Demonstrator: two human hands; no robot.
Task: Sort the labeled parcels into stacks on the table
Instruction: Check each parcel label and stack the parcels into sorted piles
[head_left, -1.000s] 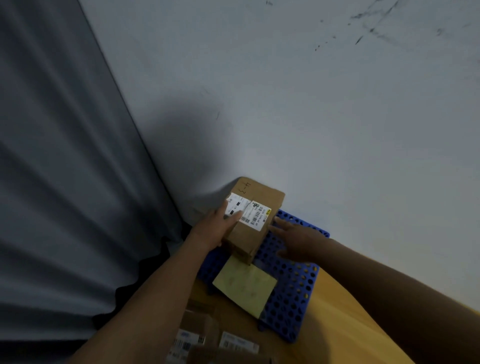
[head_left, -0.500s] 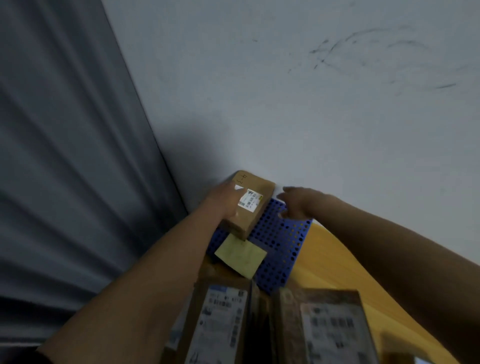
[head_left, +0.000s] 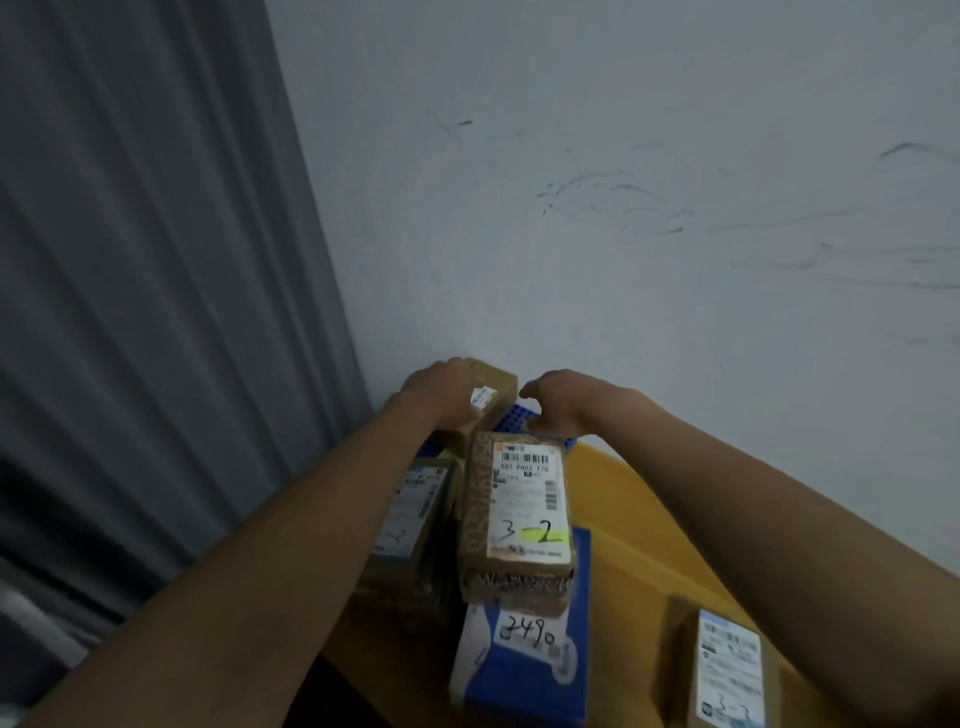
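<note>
Left grip (head_left: 441, 396) is curled over a small brown cardboard parcel with a white label (head_left: 494, 387), at the far end of a blue perforated plastic mat (head_left: 511, 419) by the wall. Right grip (head_left: 550, 401) is just beside it with fingers bent down over the mat; can't tell if it pinches anything. Nearer on the yellow tabletop (head_left: 634, 519), a tape-wrapped brown parcel marked 3-2 (head_left: 514, 514) lies on a blue-and-white parcel marked 2490 (head_left: 524, 670)
</note>
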